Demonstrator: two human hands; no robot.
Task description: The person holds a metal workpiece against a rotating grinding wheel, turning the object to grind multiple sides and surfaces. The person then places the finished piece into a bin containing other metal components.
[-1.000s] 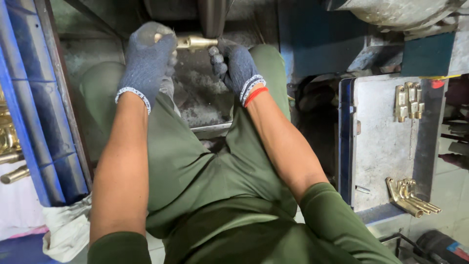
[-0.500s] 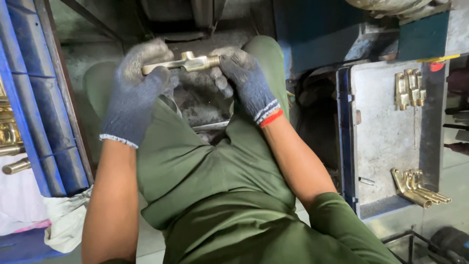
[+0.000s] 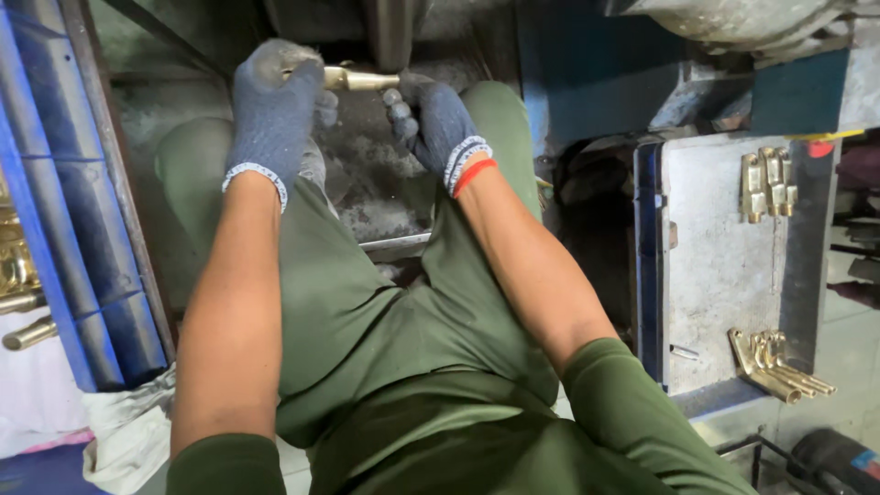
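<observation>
My left hand [image 3: 275, 105], in a grey-blue knit glove, grips one end of a brass fitting [image 3: 359, 80] and holds it up against the dark vertical machine part [image 3: 390, 32] at top centre. My right hand [image 3: 433, 124], gloved the same with a red cuff edge, pinches the fitting's other end from below. Both forearms reach forward over my green-trousered knees. The part of the fitting inside my left fist is hidden.
A grey metal tray [image 3: 715, 266] on the right carries a row of brass pieces [image 3: 768, 183] at its far end and another cluster [image 3: 779, 367] near its front. A blue crate [image 3: 64, 229] with brass parts [image 3: 18, 275] stands at the left. A grimy metal surface [image 3: 376, 183] lies under my hands.
Half a second ago both hands held the fitting level, nearer my knees. Now they have pushed it forward and up against the machine part, as they did one second ago.
</observation>
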